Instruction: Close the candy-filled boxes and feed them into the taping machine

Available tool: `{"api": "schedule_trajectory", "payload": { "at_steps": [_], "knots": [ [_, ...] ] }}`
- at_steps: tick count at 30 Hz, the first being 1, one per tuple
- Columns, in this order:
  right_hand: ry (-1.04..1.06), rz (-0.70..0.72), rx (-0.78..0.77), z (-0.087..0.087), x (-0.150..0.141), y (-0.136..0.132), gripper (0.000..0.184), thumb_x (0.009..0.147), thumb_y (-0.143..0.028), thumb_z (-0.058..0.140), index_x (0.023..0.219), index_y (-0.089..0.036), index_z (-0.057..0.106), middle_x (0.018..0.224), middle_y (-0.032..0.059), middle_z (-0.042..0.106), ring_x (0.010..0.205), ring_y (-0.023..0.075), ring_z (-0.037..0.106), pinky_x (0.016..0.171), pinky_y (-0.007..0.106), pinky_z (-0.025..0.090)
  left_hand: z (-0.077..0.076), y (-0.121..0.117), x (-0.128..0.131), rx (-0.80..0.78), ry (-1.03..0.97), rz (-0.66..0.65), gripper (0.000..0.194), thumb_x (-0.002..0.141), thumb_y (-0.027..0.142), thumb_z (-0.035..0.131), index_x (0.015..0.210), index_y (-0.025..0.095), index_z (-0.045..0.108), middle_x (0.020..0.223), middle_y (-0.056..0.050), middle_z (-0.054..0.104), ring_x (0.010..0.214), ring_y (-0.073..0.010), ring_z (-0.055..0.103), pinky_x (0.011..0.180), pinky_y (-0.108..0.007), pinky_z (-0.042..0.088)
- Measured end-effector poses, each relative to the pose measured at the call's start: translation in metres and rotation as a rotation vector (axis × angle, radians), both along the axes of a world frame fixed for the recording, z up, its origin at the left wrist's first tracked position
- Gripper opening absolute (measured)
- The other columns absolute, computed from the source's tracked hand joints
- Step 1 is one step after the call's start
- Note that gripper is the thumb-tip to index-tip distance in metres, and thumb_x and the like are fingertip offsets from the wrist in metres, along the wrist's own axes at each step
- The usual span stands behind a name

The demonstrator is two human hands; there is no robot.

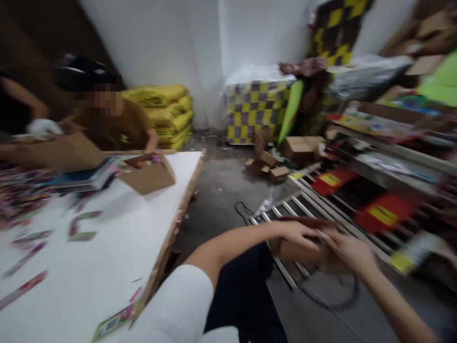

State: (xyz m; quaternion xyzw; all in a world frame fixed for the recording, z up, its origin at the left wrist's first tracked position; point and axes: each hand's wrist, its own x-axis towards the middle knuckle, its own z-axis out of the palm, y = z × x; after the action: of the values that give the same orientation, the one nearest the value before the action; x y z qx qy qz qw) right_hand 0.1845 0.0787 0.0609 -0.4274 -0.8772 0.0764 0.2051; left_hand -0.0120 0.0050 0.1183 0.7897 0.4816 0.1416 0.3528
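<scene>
A brown cardboard box [298, 251] is in front of me, low on the right, over the end of a roller conveyor. My left hand [299, 233] reaches across its top, the fingers closed at the upper edge. Opposite it, my right hand [352, 250] has its fingers bent in at the right end of the box. The fingertips of both hands nearly meet, with a small pale spot between them that is too blurred to name. What the box contains is hidden.
To my left stands a white table [117, 267] with loose slim packets and an open carton [148, 176]; a co-worker reaches into it. Conveyor rollers [285, 207] and a loaded rack [396, 162] are on the right. Cartons [303, 147] and a dark cable [244, 207] lie on the floor.
</scene>
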Motion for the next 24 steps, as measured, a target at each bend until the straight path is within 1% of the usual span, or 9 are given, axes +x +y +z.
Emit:
{"api": "schedule_trajectory", "payload": {
  "at_steps": [2, 4, 7, 10, 13, 16, 18, 20, 24],
  "knots": [
    [-0.001, -0.037, -0.053, 0.014, -0.009, -0.009, 0.026, 0.09, -0.035, 0.054, 0.083, -0.018, 0.073, 0.073, 0.0102, 0.065, 0.06, 0.0207, 0.058, 0.055, 0.027, 0.033, 0.002, -0.007, -0.003, 0.04, -0.02, 0.04, 0.046, 0.092, 0.017, 0.057, 0.137, 0.008, 0.056, 0.143, -0.004, 0.057, 0.132, -0.0213, 0.053, 0.114, -0.027, 0.037],
    [0.025, -0.066, -0.057, 0.014, -0.018, -0.016, 0.024, 0.092, -0.03, 0.05, 0.089, -0.016, 0.069, 0.088, 0.0117, 0.067, 0.076, 0.0217, 0.062, 0.066, 0.028, 0.042, -0.01, -0.005, -0.005, 0.089, -0.059, 0.083, 0.05, 0.094, 0.017, 0.049, 0.143, 0.006, 0.047, 0.15, -0.009, 0.049, 0.139, -0.0265, 0.044, 0.118, -0.038, 0.033],
    [0.254, -0.118, 0.05, -0.005, -0.025, -0.029, 0.029, 0.094, -0.034, 0.046, 0.109, -0.015, 0.062, 0.112, 0.0143, 0.062, 0.107, 0.0252, 0.058, 0.092, 0.035, 0.047, -0.037, -0.005, -0.002, 0.199, -0.075, 0.168, 0.061, 0.095, 0.02, 0.048, 0.151, 0.002, 0.029, 0.156, -0.018, 0.038, 0.143, -0.0316, 0.038, 0.12, -0.045, 0.031],
    [0.447, -0.272, 0.114, -0.028, -0.03, -0.047, 0.051, 0.094, -0.04, 0.044, 0.136, -0.01, 0.047, 0.137, 0.0216, 0.047, 0.133, 0.0323, 0.04, 0.11, 0.052, 0.036, -0.051, -0.017, 0.006, 0.436, -0.004, 0.25, 0.052, 0.099, 0.023, 0.04, 0.148, 0.006, 0.034, 0.154, -0.014, 0.042, 0.142, -0.028, 0.041, 0.118, -0.04, 0.036],
    [0.354, -0.378, -0.015, -0.043, -0.038, -0.056, 0.06, 0.093, -0.042, 0.045, 0.145, -0.011, 0.042, 0.153, 0.0224, 0.028, 0.143, 0.0397, 0.022, 0.111, 0.062, 0.03, -0.045, -0.031, 0.008, 0.582, 0.059, 0.334, 0.052, 0.099, 0.028, 0.041, 0.146, 0.007, 0.038, 0.157, -0.018, 0.035, 0.147, -0.0297, 0.033, 0.121, -0.045, 0.031],
    [0.244, -0.356, -0.09, -0.049, -0.043, -0.052, 0.056, 0.093, -0.041, 0.047, 0.144, -0.019, 0.049, 0.157, 0.0177, 0.023, 0.143, 0.0428, 0.018, 0.109, 0.066, 0.03, -0.021, -0.023, -0.006, 0.605, 0.081, 0.409, 0.055, 0.098, 0.035, 0.045, 0.146, 0.01, 0.041, 0.159, -0.018, 0.033, 0.148, -0.0291, 0.03, 0.124, -0.048, 0.023],
    [0.215, -0.332, -0.103, -0.048, -0.042, -0.046, 0.056, 0.093, -0.042, 0.047, 0.145, -0.021, 0.049, 0.157, 0.0166, 0.023, 0.142, 0.0432, 0.02, 0.109, 0.067, 0.03, -0.004, -0.001, -0.023, 0.527, 0.039, 0.507, 0.055, 0.1, 0.037, 0.038, 0.148, 0.011, 0.039, 0.157, -0.016, 0.037, 0.147, -0.0268, 0.033, 0.124, -0.046, 0.023],
    [0.191, -0.309, -0.12, -0.047, -0.039, -0.04, 0.057, 0.093, -0.042, 0.049, 0.147, -0.022, 0.048, 0.157, 0.0158, 0.024, 0.142, 0.0432, 0.021, 0.109, 0.067, 0.031, 0.004, 0.025, -0.037, 0.299, -0.008, 0.574, 0.056, 0.101, 0.038, 0.033, 0.15, 0.01, 0.035, 0.153, -0.016, 0.043, 0.144, -0.0264, 0.037, 0.12, -0.045, 0.029],
    [0.132, -0.198, -0.182, -0.044, -0.025, -0.024, 0.063, 0.091, -0.042, 0.05, 0.15, -0.019, 0.042, 0.159, 0.0155, 0.023, 0.145, 0.0406, 0.018, 0.115, 0.063, 0.026, -0.012, 0.047, -0.034, -0.047, -0.042, 0.452, 0.056, 0.098, 0.047, 0.04, 0.144, 0.014, 0.046, 0.14, -0.011, 0.059, 0.134, -0.0264, 0.049, 0.109, -0.038, 0.043]
  ]
}}
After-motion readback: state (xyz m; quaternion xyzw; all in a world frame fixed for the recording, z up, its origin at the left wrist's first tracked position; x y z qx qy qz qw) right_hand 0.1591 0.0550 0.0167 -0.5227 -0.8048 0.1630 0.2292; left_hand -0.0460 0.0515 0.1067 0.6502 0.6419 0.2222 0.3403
